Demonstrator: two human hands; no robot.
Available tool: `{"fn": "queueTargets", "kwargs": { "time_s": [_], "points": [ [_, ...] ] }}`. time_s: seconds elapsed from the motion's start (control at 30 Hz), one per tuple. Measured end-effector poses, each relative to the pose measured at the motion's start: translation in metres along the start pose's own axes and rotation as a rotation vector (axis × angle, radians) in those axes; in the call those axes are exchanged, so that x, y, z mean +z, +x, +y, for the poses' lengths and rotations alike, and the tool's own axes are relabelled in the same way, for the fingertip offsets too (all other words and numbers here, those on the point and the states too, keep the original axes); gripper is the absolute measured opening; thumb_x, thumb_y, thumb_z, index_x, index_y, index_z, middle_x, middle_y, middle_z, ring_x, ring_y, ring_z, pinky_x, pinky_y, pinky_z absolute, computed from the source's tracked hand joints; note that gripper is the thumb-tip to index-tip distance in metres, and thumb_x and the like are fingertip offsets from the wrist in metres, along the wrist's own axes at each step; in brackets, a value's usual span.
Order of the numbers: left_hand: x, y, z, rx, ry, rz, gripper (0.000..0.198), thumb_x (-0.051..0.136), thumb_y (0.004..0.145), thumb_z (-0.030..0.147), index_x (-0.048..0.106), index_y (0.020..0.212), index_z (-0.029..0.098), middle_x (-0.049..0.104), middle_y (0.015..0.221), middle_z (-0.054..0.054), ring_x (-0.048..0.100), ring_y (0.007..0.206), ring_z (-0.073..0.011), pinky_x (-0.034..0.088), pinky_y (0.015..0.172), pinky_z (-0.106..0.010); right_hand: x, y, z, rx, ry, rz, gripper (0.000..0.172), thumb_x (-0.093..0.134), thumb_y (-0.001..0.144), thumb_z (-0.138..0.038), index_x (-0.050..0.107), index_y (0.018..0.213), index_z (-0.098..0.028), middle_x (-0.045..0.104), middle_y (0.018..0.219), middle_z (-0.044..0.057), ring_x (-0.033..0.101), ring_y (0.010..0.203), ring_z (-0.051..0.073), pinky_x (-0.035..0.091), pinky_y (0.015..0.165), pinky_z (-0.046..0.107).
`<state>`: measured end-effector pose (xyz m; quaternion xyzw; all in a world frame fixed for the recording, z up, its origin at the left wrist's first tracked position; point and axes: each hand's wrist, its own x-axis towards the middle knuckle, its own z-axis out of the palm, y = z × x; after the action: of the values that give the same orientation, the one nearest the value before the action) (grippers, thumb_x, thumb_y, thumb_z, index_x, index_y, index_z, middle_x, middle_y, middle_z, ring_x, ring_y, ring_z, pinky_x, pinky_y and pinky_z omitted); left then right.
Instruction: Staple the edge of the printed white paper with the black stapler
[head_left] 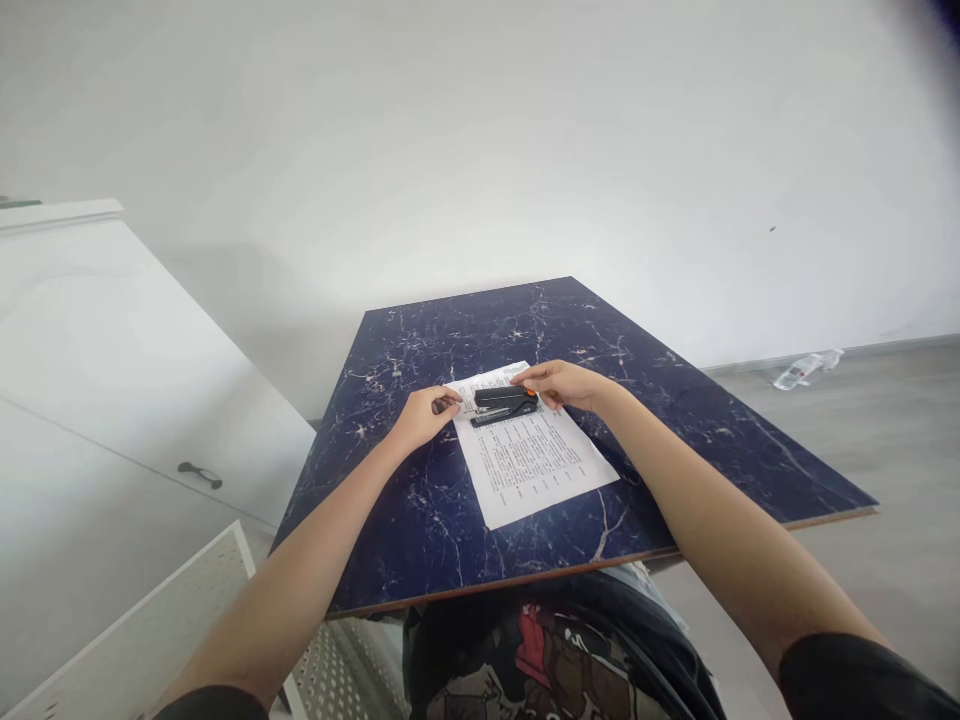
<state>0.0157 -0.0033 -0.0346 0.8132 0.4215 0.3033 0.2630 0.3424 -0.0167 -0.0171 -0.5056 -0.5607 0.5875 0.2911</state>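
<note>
A black stapler [501,402] with an orange part near its back end lies across the upper part of a printed sheet of paper [534,455]. Its top arm is raised from the base, the gap facing left. My right hand [559,384] grips the stapler's back end, fingers over the top and beneath. At the stapler's left end, beside the paper's edge, my left hand [430,414] has its thumb and fingers curled together. Whatever may be between those fingertips is too small to make out.
The paper rests on a dark blue marble-patterned table [405,520]. To the left are a white cabinet [112,330] with a dark handle [200,474] and a white perforated panel [180,610]. A clear plastic item [808,370] lies on the floor by the wall, right.
</note>
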Motion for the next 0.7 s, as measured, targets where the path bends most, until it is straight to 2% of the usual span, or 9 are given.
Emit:
{"fn": "queueTargets", "kwargs": {
  "time_s": [0.07,0.1,0.23,0.4,0.5,0.6,0.7],
  "points": [
    [0.006,-0.001,0.005,0.014,-0.019,-0.016,0.021,0.069,0.091,0.031,0.077,0.106,0.020,0.078,0.094,-0.006,0.069,0.079,-0.0180,0.051,0.073,-0.031,0.001,-0.001,-0.001,-0.121,-0.111,0.067,0.035,0.075,0.091,-0.047,0.079,0.116,-0.023,0.065,0.064,0.001,0.041,0.044,0.009,0.041,0.045,0.027],
    [0.007,-0.002,0.007,0.031,-0.021,-0.030,0.023,0.071,0.090,0.034,0.077,0.108,0.020,0.078,0.095,-0.006,0.070,0.080,-0.0181,0.051,0.072,-0.031,0.002,0.000,-0.001,-0.156,-0.148,0.074,0.038,0.074,0.090,-0.053,0.080,0.113,-0.023,0.063,0.063,0.001,0.038,0.046,0.009,0.037,0.045,0.028],
    [0.010,-0.004,0.011,0.106,0.039,-0.083,0.027,0.082,0.081,0.032,0.078,0.105,0.021,0.079,0.100,-0.005,0.070,0.082,-0.0177,0.052,0.077,-0.032,0.006,0.003,0.003,-0.159,-0.264,-0.002,0.047,0.075,0.085,-0.063,0.082,0.109,-0.024,0.068,0.077,0.005,0.045,0.057,0.013,0.036,0.052,0.030],
    [0.008,-0.004,0.011,0.086,0.058,-0.095,0.016,0.082,0.081,0.024,0.080,0.097,0.021,0.079,0.095,-0.004,0.071,0.081,-0.0176,0.054,0.081,-0.034,0.012,0.005,-0.001,-0.307,-0.509,0.034,0.049,0.084,0.076,-0.053,0.081,0.117,-0.026,0.075,0.099,0.008,0.061,0.078,0.020,0.047,0.072,0.036],
    [0.004,-0.003,0.009,0.055,0.038,-0.104,0.015,0.082,0.080,0.023,0.081,0.094,0.021,0.079,0.091,-0.005,0.072,0.079,-0.0180,0.055,0.080,-0.034,0.015,0.006,-0.002,-0.320,-0.637,0.056,0.040,0.085,0.071,-0.045,0.083,0.106,-0.025,0.075,0.096,0.007,0.063,0.085,0.024,0.047,0.077,0.037],
    [-0.001,-0.002,0.004,0.050,0.028,-0.112,0.015,0.084,0.077,0.025,0.081,0.091,0.021,0.078,0.086,-0.005,0.071,0.077,-0.0187,0.057,0.079,-0.035,0.017,0.007,-0.001,-0.332,-0.671,0.073,0.031,0.084,0.072,-0.044,0.082,0.096,-0.024,0.074,0.091,0.005,0.065,0.084,0.023,0.047,0.075,0.036],
    [-0.004,-0.001,-0.002,0.062,0.006,-0.126,0.016,0.084,0.076,0.027,0.081,0.090,0.021,0.077,0.083,-0.006,0.070,0.075,-0.0193,0.057,0.076,-0.035,0.019,0.008,0.002,-0.363,-0.699,0.101,0.032,0.085,0.072,-0.045,0.080,0.094,-0.024,0.073,0.091,0.005,0.066,0.082,0.023,0.048,0.074,0.036]
  ]
}}
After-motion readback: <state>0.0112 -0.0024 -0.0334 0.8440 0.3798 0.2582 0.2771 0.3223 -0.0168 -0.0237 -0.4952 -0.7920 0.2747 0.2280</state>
